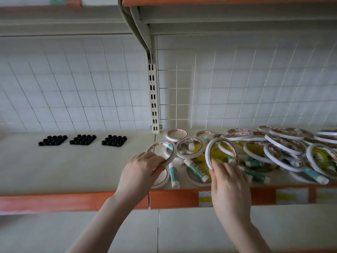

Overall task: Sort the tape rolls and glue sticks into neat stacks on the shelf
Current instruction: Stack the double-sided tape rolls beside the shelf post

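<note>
1. The left hand [141,171] was at the near left edge of the pile, fingers curled over the rim of a tape roll [161,152] and pinching it, the roll tipped up off the shelf [73,170].
2. The right hand [228,181] gripped a second tape roll [221,152], fingertips pressed together against its lower rim, the ring standing nearly upright above the heap.
3. Between the two hands a teal-and-white glue stick [196,169] lay slanted across a flat roll, and another glue stick [173,177] lay just right of the left hand, close to the shelf's front lip.
4. The jumbled pile of tape rolls [284,148] sprawled to the right, rings overlapping and leaning on each other, more glue sticks poking out underneath.
5. Far to the left, well apart from the heap, three clusters of black rings [83,139] sat in a row near the back wire grid [73,88].
6. An orange price strip [173,198] ran along the front edge, below both wrists.
</note>
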